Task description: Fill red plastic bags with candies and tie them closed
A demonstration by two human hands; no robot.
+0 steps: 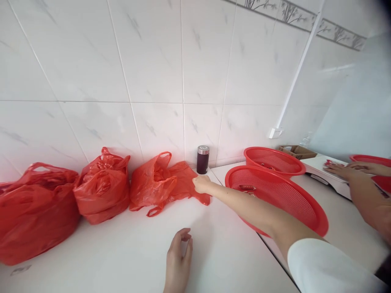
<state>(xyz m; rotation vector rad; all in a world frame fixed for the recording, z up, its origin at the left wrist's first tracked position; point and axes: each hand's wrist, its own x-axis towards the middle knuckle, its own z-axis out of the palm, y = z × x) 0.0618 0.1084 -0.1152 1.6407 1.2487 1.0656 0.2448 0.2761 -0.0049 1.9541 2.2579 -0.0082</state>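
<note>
Fingers of the right hand (201, 184) are closed on the right edge of a flat, thin red plastic bag (184, 179), which lies on the white surface (131, 252) near the tiled wall (155, 73). Left hand (179, 260) is empty, its fingers loosely curled and thumb apart, near side, centre. An upright, slack red plastic carrier bag (149, 179) adjoins the flat bag on its left; two filled red plastic bags (102, 189) stand further left. A dark cylindrical flask with a silver lid (203, 159) stands upright just beyond the right hand. To the right are two round red perforated plastic baskets (293, 199), small wrapped items (247, 187) inside the nearer. Far right, another person's hands (340, 170) are at a white flat-topped device (325, 173).
</note>
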